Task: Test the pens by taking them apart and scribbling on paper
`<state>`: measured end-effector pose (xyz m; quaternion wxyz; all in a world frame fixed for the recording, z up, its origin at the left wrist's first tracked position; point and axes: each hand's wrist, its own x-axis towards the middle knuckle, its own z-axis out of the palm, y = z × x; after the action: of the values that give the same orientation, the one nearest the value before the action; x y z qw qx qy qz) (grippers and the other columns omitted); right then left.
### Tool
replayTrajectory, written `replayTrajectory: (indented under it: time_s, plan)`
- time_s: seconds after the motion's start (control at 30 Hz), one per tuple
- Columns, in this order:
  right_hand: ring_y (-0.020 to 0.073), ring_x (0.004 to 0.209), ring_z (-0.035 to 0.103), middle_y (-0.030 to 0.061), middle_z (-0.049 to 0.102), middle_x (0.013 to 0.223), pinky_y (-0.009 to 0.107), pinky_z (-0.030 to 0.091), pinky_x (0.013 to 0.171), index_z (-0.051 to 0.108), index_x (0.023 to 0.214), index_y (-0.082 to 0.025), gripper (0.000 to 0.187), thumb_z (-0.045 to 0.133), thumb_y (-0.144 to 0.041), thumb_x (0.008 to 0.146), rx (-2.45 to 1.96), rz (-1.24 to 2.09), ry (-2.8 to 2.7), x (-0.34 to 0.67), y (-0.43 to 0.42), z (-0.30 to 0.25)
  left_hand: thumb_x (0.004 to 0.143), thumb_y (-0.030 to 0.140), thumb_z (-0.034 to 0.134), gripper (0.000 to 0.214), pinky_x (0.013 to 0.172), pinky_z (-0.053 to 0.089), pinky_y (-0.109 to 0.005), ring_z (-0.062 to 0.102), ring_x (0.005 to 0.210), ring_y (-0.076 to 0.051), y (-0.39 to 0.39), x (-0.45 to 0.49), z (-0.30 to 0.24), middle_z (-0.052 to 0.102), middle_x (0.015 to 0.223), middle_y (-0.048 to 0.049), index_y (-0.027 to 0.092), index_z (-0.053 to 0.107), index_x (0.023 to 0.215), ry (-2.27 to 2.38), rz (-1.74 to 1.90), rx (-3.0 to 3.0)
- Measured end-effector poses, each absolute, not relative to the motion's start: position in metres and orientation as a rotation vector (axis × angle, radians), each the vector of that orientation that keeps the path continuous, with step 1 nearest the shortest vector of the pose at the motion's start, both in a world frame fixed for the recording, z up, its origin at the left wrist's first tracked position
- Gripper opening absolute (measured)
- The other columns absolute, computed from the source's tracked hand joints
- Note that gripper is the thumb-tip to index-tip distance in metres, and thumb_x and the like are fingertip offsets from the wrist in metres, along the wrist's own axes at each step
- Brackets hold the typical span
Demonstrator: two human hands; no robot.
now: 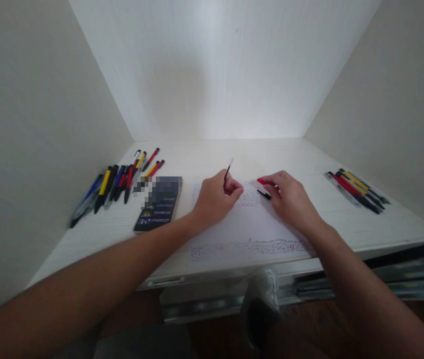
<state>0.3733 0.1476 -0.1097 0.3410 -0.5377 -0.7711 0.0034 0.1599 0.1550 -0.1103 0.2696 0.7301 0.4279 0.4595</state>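
My left hand [215,202] is closed over the upper part of a written sheet of paper [242,224]. A thin pen refill [228,171], dark below and pale at its upper end, sticks up from its fingers. To the right, my right hand [289,199] is closed on a red pen part [261,181], pinched between thumb and fingers. A short black pen piece [264,194] juts out under the same hand; whether it is gripped or lies on the paper I cannot tell. The two hands are apart.
Left of the paper lies a phone [159,204] with its screen lit. Several assorted pens [114,184] lie along the left wall, and another group of pens [357,189] lies at the right. Panels enclose the white desk [197,154] on three sides.
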Motion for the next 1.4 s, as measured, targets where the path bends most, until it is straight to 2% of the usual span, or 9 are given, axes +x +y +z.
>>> replayTrajectory:
  time_s: [0.33, 0.6, 0.97, 1.2, 1.4]
  plan:
    - [0.0233, 0.095, 0.058, 0.0095, 0.059, 0.098, 0.041, 0.050, 0.084, 0.067, 0.105, -0.018, 0.023, 0.050, -0.009, 0.094, -1.175, -0.004, -2.002, 0.362, 0.124, -0.122, 0.080, 0.022, 0.068, 0.033, 0.067, 0.053, -0.030, 0.069, 0.073, -0.014, 0.153, 0.160, -0.111, 0.074, 0.082, -0.0006, 0.023, 0.036, 0.072, 1.054, 1.287, 1.990]
    - [0.0257, 0.097, 0.056, 0.0111, 0.064, 0.099, 0.043, 0.048, 0.087, 0.065, 0.102, -0.017, 0.018, 0.051, -0.008, 0.094, -1.150, -0.074, -2.067, 0.362, 0.125, -0.125, 0.077, 0.016, 0.067, 0.028, 0.063, 0.053, -0.027, 0.068, 0.068, -0.012, 0.156, 0.159, -0.113, 0.073, 0.078, 0.0013, 0.022, 0.041, 0.072, 0.996, 1.282, 2.013]
    - [0.0274, 0.096, 0.055, 0.0113, 0.066, 0.097, 0.044, 0.048, 0.085, 0.066, 0.100, -0.017, 0.018, 0.052, -0.010, 0.093, -1.177, -0.117, -2.128, 0.362, 0.124, -0.125, 0.077, 0.017, 0.069, 0.019, 0.060, 0.050, -0.029, 0.065, 0.065, -0.013, 0.156, 0.159, -0.115, 0.071, 0.073, 0.0004, 0.020, 0.050, 0.074, 1.012, 1.211, 2.087]
    - [0.0251, 0.095, 0.058, 0.0118, 0.065, 0.099, 0.042, 0.051, 0.084, 0.067, 0.103, -0.016, 0.018, 0.051, -0.014, 0.096, -1.127, -0.067, -2.141, 0.359, 0.122, -0.125, 0.079, 0.017, 0.068, 0.020, 0.063, 0.050, -0.030, 0.066, 0.066, -0.013, 0.155, 0.159, -0.112, 0.071, 0.074, -0.0002, 0.020, 0.049, 0.074, 0.992, 1.210, 2.163]
    - [0.0233, 0.093, 0.059, 0.0088, 0.064, 0.096, 0.040, 0.051, 0.083, 0.066, 0.100, -0.018, 0.017, 0.053, -0.010, 0.094, -1.146, -0.021, -2.091, 0.361, 0.122, -0.124, 0.079, 0.017, 0.067, 0.018, 0.064, 0.049, -0.030, 0.065, 0.067, -0.013, 0.156, 0.156, -0.111, 0.072, 0.075, 0.0003, 0.020, 0.050, 0.075, 1.038, 1.233, 2.180]
